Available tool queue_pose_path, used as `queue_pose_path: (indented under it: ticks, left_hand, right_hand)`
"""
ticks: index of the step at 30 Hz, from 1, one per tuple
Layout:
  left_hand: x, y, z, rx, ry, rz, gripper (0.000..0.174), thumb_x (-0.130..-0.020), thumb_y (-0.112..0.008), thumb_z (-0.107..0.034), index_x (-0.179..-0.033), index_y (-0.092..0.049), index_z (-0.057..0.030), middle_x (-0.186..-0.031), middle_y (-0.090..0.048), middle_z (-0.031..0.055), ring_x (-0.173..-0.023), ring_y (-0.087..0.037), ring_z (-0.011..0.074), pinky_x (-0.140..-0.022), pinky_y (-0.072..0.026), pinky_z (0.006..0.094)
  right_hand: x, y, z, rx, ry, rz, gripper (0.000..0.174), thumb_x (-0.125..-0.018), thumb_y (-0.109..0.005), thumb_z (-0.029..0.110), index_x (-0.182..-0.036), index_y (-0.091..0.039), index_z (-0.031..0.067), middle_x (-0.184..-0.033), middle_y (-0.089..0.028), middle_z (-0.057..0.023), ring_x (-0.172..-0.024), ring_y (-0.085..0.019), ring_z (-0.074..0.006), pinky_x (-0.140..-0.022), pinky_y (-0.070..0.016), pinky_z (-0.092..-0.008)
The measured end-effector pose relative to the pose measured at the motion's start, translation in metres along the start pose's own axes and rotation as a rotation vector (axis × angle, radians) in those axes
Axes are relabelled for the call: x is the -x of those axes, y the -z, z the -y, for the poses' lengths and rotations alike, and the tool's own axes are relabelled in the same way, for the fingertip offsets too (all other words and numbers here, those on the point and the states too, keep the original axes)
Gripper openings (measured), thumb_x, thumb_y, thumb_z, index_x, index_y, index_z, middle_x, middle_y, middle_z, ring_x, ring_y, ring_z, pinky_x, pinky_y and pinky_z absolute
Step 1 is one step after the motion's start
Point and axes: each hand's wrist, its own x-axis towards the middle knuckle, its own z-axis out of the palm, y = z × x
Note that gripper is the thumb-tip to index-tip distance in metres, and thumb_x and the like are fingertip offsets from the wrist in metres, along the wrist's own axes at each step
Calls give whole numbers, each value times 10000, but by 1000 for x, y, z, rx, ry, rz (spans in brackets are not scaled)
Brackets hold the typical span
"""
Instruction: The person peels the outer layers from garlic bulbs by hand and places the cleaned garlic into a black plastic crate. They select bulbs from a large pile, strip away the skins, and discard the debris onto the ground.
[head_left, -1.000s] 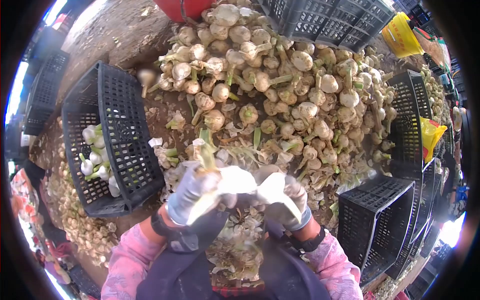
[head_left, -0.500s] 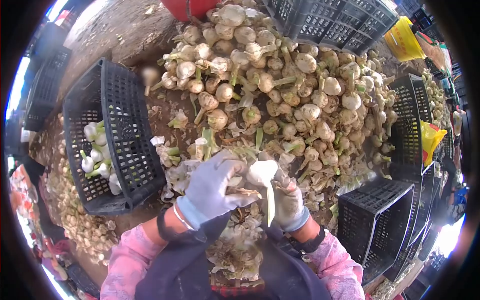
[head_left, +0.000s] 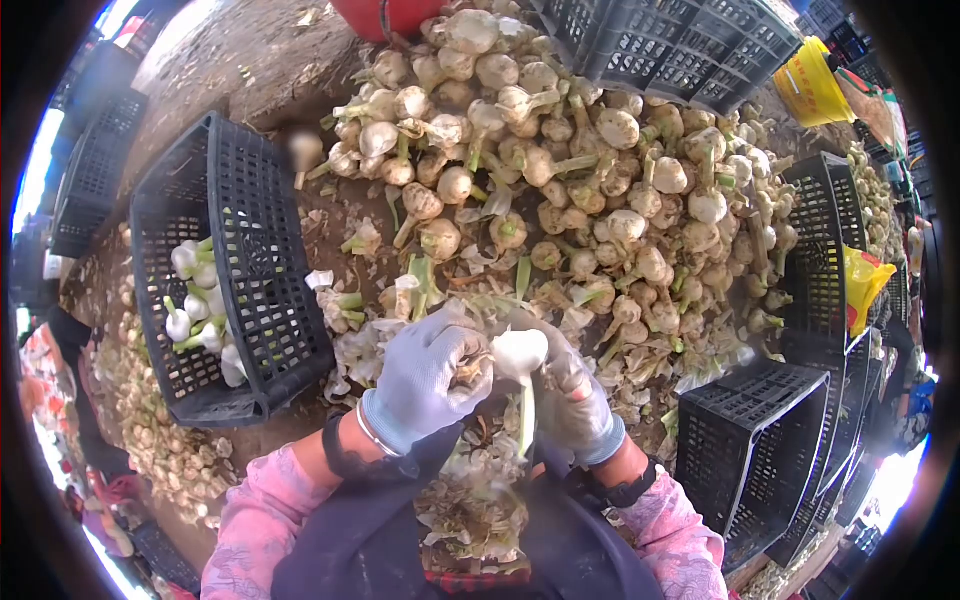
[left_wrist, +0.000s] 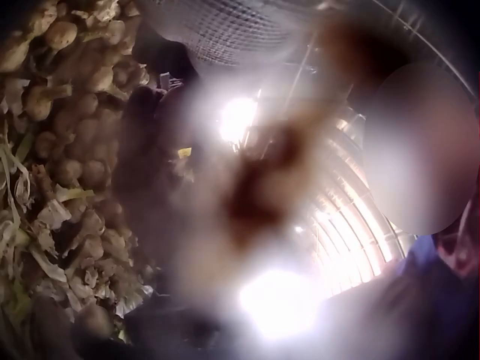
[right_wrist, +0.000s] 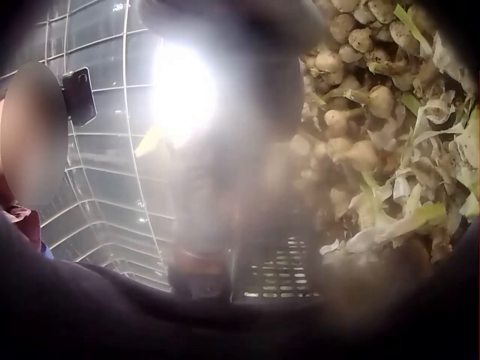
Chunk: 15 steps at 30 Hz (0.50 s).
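In the head view a peeled white garlic bulb [head_left: 520, 352] with its pale green stem hanging down is held by the gloved right hand [head_left: 575, 400], whose fingers curl round its right side. The gloved left hand [head_left: 430, 370] is just left of the bulb, its fingers curled round brownish peeled skin [head_left: 470, 368]. Both wrist views are blurred by glare; part of a grey glove [left_wrist: 232, 30] shows at the top of the left one.
A black crate [head_left: 265, 270] with several white bulbs stands at the left. Unpeeled garlic [head_left: 620, 225] is heaped ahead. An empty black crate [head_left: 745, 440] lies at the right, and a yellow bucket [head_left: 812, 85] stands at the back right. Loose skins [head_left: 470, 500] lie between the legs.
The bulb first shows as a white blur between the hands, then clearly by the right hand. My left hand's fingers, more spread half a second ago, have curled in round the skin.
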Motion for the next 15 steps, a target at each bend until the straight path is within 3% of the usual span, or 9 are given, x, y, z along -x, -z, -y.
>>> queue_pose_path:
  ticks: [2,5,6,7,9,12,13,15]
  left_hand:
    - [-2,1,-2,5,-29,-7,136,-765,-688,-35,-880,-616,-52,-859,-652,96,-729,-641,243,-628,-497,336]
    - [2,2,-1,757,626,27,28,-878,-602,-60,-873,-612,-35,-829,-652,58,-687,-609,113,-564,-460,255]
    - [1,3,6,678,567,-47,139,-947,-522,-95,-892,-614,-8,-811,-645,34,-677,-560,34,-545,-431,199]
    - [1,4,17,534,366,-147,121,-926,-585,-103,-952,-623,8,-775,-641,43,-615,-566,76,-541,-444,213]
    - [0,20,29,8,164,-20,183,-888,-674,-144,-1001,-640,-4,-834,-652,58,-687,-615,151,-620,-493,262]
    - [-12,6,2,44,-40,-155,234,-824,-751,-159,-1003,-663,-37,-941,-663,71,-820,-641,221,-733,-512,333]
    - [-11,11,1,95,-105,31,345,-727,-801,-123,-1034,-659,-57,-1015,-657,89,-922,-633,256,-812,-502,381]
    - [2,0,6,-11,-143,89,449,-667,-781,-62,-1090,-630,-55,-954,-653,108,-876,-638,288,-775,-510,382]
  right_hand:
    - [-2,7,2,234,-44,-29,823,-898,-673,444,-1486,-290,15,-1288,-544,-107,-1128,-557,-183,-957,-462,-329]
    - [1,5,0,44,-157,-9,831,-901,-662,442,-1497,-268,19,-1300,-540,-106,-1121,-563,-176,-917,-486,-320]
    - [2,9,-7,-94,-115,49,883,-873,-695,465,-1498,-262,16,-1298,-544,-100,-1116,-568,-179,-903,-498,-327]
    - [1,16,-14,-175,-132,59,874,-875,-699,453,-1499,-265,22,-1296,-546,-100,-1118,-568,-181,-906,-499,-329]
    - [0,23,-22,-337,-165,80,856,-878,-706,429,-1502,-272,35,-1291,-550,-101,-1122,-569,-186,-911,-500,-333]
    - [3,17,-21,-338,-199,-61,768,-891,-707,385,-1472,-329,55,-1287,-556,-105,-1137,-570,-195,-928,-496,-338]
    - [3,10,-20,-328,-194,-84,719,-900,-701,362,-1452,-353,59,-1276,-561,-102,-1131,-571,-194,-937,-492,-340]
    - [4,-6,-16,-309,-182,-130,622,-918,-689,317,-1410,-402,67,-1253,-570,-95,-1121,-574,-193,-956,-486,-343]
